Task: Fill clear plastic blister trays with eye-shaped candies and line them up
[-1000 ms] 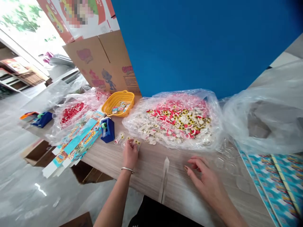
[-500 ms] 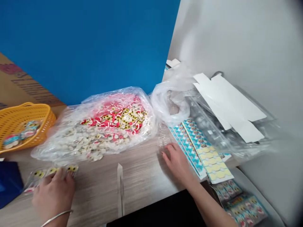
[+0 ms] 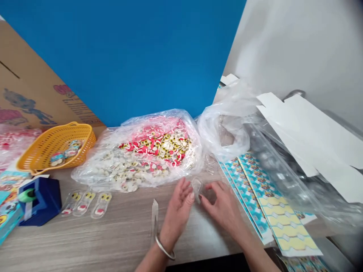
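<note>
A small clear plastic blister shell (image 3: 196, 185) is held between my two hands, a little above the table. My left hand (image 3: 177, 211) has its thumb and curled fingertips against the shell's left side. At the shell's right edge, my right hand (image 3: 222, 206) pinches it with a bent thumb and index finger; the exact contact is partly blurred. Farther left, several filled shells lie in a row, among them one shell (image 3: 101, 206) with yellow-and-black eye pieces at the top and a red-and-white piece below.
A clear bag (image 3: 159, 151) of loose eye and red pieces spreads behind my hands. Left are a yellow basket (image 3: 34, 158) and a blue tape dispenser (image 3: 52, 200). Printed sticker sheets (image 3: 292, 224) and white card (image 3: 306, 132) lie right. A pointed strip (image 3: 154, 215) is beside my left wrist.
My left hand has left the row of filled shells and come to the middle. My right hand has moved from near the loose clear shells, and a clear shell is now between both hands.
</note>
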`<state>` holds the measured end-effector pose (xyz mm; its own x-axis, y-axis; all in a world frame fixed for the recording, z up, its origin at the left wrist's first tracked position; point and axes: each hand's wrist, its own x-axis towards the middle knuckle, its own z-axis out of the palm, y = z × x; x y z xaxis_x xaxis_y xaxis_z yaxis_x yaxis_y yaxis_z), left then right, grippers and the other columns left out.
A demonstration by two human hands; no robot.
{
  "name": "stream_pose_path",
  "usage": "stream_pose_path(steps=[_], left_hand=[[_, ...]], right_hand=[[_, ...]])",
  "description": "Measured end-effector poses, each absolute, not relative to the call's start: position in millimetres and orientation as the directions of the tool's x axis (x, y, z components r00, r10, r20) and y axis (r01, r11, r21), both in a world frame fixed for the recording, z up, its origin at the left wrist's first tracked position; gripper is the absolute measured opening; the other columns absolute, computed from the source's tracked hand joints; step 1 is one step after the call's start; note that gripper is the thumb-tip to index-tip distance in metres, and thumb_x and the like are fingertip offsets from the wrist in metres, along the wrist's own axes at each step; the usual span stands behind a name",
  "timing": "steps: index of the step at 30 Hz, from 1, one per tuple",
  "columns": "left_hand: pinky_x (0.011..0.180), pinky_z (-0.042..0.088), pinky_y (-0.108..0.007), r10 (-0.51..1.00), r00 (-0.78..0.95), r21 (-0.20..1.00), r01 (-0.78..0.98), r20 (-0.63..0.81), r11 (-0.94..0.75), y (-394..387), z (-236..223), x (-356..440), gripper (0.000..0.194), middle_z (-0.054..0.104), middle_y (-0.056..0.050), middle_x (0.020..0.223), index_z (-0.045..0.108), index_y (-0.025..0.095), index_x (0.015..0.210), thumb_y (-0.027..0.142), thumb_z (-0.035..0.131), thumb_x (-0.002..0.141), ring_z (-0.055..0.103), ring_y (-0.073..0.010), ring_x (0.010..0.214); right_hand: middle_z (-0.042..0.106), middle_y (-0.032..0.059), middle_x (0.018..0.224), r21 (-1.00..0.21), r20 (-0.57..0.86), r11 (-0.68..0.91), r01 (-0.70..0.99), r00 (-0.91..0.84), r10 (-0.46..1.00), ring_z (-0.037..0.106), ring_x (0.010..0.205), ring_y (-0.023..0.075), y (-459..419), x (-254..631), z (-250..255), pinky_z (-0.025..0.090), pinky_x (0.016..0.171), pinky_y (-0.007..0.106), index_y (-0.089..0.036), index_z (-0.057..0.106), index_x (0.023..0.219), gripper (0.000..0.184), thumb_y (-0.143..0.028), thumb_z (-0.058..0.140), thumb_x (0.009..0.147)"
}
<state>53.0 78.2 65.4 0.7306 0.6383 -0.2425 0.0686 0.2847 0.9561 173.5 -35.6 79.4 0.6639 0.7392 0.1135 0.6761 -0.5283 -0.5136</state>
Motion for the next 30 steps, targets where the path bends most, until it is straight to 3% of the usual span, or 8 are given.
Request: stream_pose_path(steps=[4,8,13,17,22,27,30], left_hand=[[0.109,0.045,-0.041,0.706,0.655,0.899,-0.093,-0.268,0.428,83.1,69.8,68.8,0.046,0.065,-0.012,0.131,0.051,0.024,0.136,0.046,0.055,0.096,0.061,-0.0233,0.123],[0.08,0.057,-0.035,0.81,0.486,0.86,-0.202,-0.328,0.469,134.7,74.1,75.9,0.041,0.072,-0.01,0.11,0.052,0.022,0.121,0.047,0.063,0.09,0.072,-0.0222,0.095],[0.057,0.052,-0.024,0.822,0.415,0.859,-0.159,-0.389,0.487,190.2,78.9,81.3,0.043,0.071,-0.01,0.106,0.054,0.02,0.111,0.048,0.069,0.081,0.072,-0.0178,0.073],[0.057,0.051,-0.024,0.796,0.419,0.83,-0.152,-0.437,0.537,200.6,74.6,83.5,0.044,0.071,-0.01,0.107,0.054,0.02,0.112,0.046,0.069,0.08,0.071,-0.0173,0.072],[0.06,0.052,-0.026,0.771,0.432,0.81,-0.14,-0.467,0.569,201.5,64.4,85.6,0.045,0.07,-0.007,0.107,0.053,0.022,0.112,0.046,0.071,0.078,0.071,-0.0167,0.072],[0.06,0.052,-0.027,0.758,0.434,0.791,-0.148,-0.487,0.593,203.3,62.8,87.1,0.047,0.071,-0.006,0.104,0.052,0.023,0.11,0.049,0.072,0.076,0.071,-0.0179,0.072],[0.061,0.052,-0.028,0.755,0.435,0.792,-0.14,-0.491,0.595,203.2,63.1,86.9,0.045,0.07,-0.006,0.106,0.052,0.023,0.111,0.048,0.07,0.079,0.07,-0.0176,0.072]], right_hand=[[0.066,0.0061,0.11,-0.641,0.119,-0.342,0.687,0.53,0.84,0.058,0.104,0.0263,-6.3,159.0,98.4,0.042,0.09,0.041,-0.023,0.065,0.105,0.018,-0.024,0.069,0.087],[0.067,0.0046,0.102,-0.696,0.124,-0.214,0.686,0.409,0.904,0.06,0.1,0.0206,50.0,190.7,105.8,0.045,0.088,0.032,-0.022,0.066,0.102,0.012,-0.018,0.057,0.096],[0.067,0.0071,0.102,-0.466,0.102,-0.346,0.814,0.438,0.893,0.061,0.098,0.0187,136.5,240.4,90.6,0.044,0.086,0.027,-0.018,0.068,0.101,0.02,-0.013,0.05,0.097],[0.066,0.0071,0.103,-0.257,0.036,-0.385,0.886,0.407,0.913,0.063,0.095,0.0193,178.6,251.5,75.4,0.044,0.08,0.027,-0.02,0.07,0.098,0.018,-0.021,0.052,0.098],[0.063,0.0083,0.109,-0.159,0.02,-0.375,0.913,0.383,0.924,0.065,0.092,0.0198,190.4,249.3,64.5,0.044,0.073,0.028,-0.02,0.068,0.099,0.014,-0.023,0.054,0.096],[0.064,0.0097,0.109,-0.213,0.044,-0.397,0.893,0.415,0.909,0.065,0.088,0.0196,188.2,247.6,63.7,0.044,0.071,0.028,-0.019,0.065,0.098,0.017,-0.022,0.049,0.099],[0.068,0.007,0.095,-0.37,0.065,-0.403,0.837,0.456,0.887,0.065,0.083,0.0187,191.0,247.9,65.9,0.044,0.073,0.027,-0.017,0.063,0.101,0.017,-0.017,0.047,0.097]])
